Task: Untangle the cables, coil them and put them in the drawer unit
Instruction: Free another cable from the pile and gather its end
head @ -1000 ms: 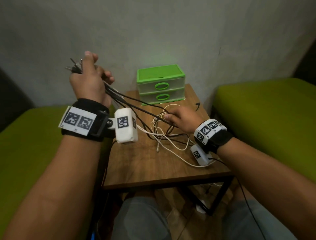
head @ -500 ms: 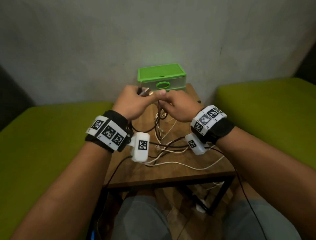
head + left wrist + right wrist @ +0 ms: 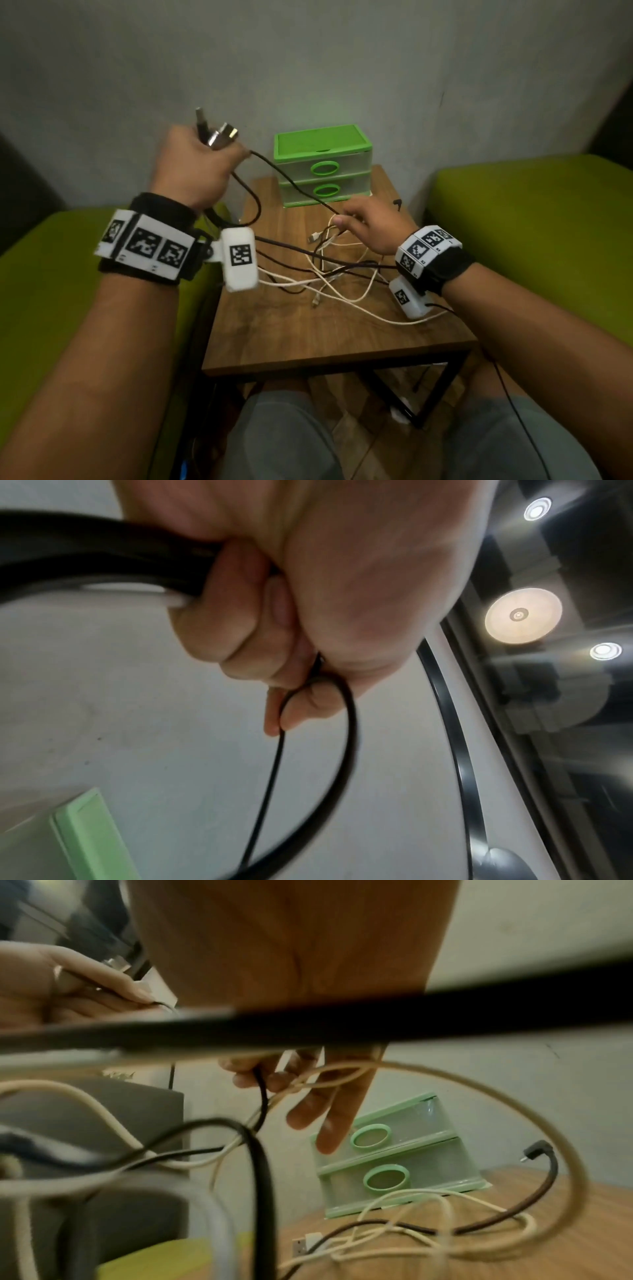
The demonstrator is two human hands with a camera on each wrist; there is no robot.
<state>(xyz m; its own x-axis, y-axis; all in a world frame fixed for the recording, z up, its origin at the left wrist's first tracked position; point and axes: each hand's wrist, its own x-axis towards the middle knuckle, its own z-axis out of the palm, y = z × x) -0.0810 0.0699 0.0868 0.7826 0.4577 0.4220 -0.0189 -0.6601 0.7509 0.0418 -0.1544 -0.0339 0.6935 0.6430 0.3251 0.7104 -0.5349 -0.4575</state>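
Observation:
My left hand (image 3: 205,164) is raised left of the green drawer unit (image 3: 322,164) and grips a bundle of cable ends, with metal plugs (image 3: 217,133) sticking out above the fist. The left wrist view shows this hand (image 3: 267,631) fisted round black cables and a white one. One black cable (image 3: 291,185) runs from it down to my right hand (image 3: 346,222), which hovers low over the tangle (image 3: 335,277) of white and black cables. In the right wrist view, thumb and forefinger of that hand (image 3: 253,1077) pinch the black cable (image 3: 263,1104) beside a white loop. Both drawers are closed.
The drawer unit stands at the back of a small wooden table (image 3: 308,335) against a grey wall. Green seats (image 3: 534,219) flank the table on both sides. A black angled plug (image 3: 537,1150) and a USB plug (image 3: 303,1245) lie on the tabletop.
The hands met in front of the drawer unit half a second ago. Since then, my left hand has pulled up and left with the plugs, and my right hand has dropped back to the tangle.

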